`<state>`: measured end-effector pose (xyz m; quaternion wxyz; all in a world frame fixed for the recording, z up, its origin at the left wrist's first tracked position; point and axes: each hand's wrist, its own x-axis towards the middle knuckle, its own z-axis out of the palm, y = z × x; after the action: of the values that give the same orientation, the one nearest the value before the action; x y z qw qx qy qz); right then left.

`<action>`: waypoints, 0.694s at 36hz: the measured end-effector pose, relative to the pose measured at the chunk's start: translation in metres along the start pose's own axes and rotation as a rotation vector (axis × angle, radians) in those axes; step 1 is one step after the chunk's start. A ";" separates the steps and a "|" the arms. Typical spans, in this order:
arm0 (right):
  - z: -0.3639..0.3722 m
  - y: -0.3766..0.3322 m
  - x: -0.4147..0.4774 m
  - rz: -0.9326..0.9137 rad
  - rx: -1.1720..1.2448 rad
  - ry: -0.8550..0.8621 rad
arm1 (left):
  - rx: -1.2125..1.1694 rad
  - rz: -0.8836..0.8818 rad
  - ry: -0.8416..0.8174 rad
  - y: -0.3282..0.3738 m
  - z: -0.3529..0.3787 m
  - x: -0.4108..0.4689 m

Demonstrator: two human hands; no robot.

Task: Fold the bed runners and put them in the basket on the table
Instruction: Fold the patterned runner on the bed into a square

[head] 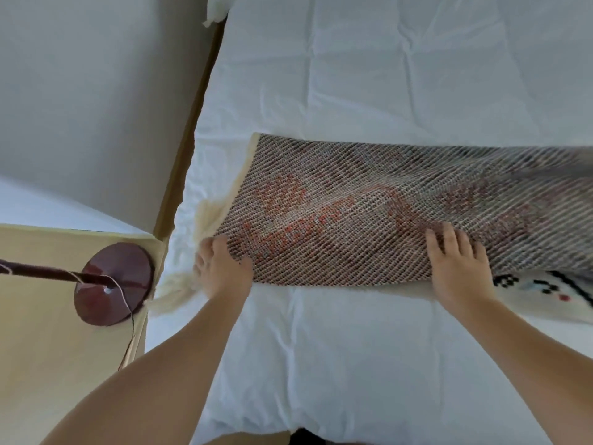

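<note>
So the biggest thing here is the bed, white sheet (pixel 353 75) all wrinkled, running from under both arms to well past the hands. Out to the left of the left hand there's a grey wall (pixel 96 91), with a tan wooden strip (pixel 192 123) between it and the sheet.

The bed runner (pixel 369 213) lies across the sheet right under and just beyond both hands. It's doubled over on itself, so what faces up is the woven mesh backing with faint red showing through. The far right part, past the right hand, is blurred and looks lifted off the bed. Just right of the right hand a bit of the patterned cream face (pixel 545 290) peeks out from underneath.

Left of the left arm is a beige tabletop (pixel 48 332) with a round dark-red lamp base (pixel 112 284) on it, plus its pole (pixel 41 273) and a thin cord (pixel 126 303).

Right hand (pixel 459 268): fingers spread and pretty straight, lying on top of the backing at the near edge. Can't tell where the thumb is.

Left hand (pixel 223 271): fingers curled round the near left corner of the runner, thumb on top of the backing.

Cream fringe (pixel 208 220) sticks out of the runner's end, right beside the left hand's fingers.
</note>
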<state>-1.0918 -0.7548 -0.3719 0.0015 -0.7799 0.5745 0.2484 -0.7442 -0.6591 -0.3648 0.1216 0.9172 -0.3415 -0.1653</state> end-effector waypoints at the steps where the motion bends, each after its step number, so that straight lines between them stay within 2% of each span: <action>1: 0.004 0.006 -0.003 0.048 0.025 0.013 | 0.028 0.157 -0.047 0.011 0.005 -0.006; 3: 0.010 0.019 -0.011 0.131 0.082 0.025 | 0.099 0.456 -0.170 0.039 0.019 -0.022; 5: 0.021 0.033 -0.021 0.153 0.120 -0.008 | 0.157 0.670 -0.296 0.070 0.037 -0.042; 8: 0.041 0.064 -0.036 0.165 0.167 0.018 | 0.161 0.864 -0.403 0.119 0.067 -0.080; 11: 0.060 0.110 -0.047 0.202 0.227 0.106 | 0.182 0.993 -0.420 0.168 0.094 -0.116; 13: 0.065 0.143 -0.049 0.232 0.234 0.141 | 0.211 1.040 -0.389 0.196 0.110 -0.135; 17: 0.083 0.208 -0.046 0.287 0.200 0.090 | 0.359 1.084 -0.308 0.236 0.140 -0.155; 20: 0.101 0.238 -0.046 0.201 0.180 0.059 | 0.527 1.076 -0.271 0.248 0.153 -0.159; 25: 0.122 0.264 -0.032 0.093 0.103 0.078 | 0.622 0.969 -0.253 0.257 0.165 -0.159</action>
<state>-1.3829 -0.7808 -0.3910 0.0075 -0.7602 0.6219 0.1878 -1.0717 -0.7607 -0.3945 -0.1332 0.6223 -0.7659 -0.0911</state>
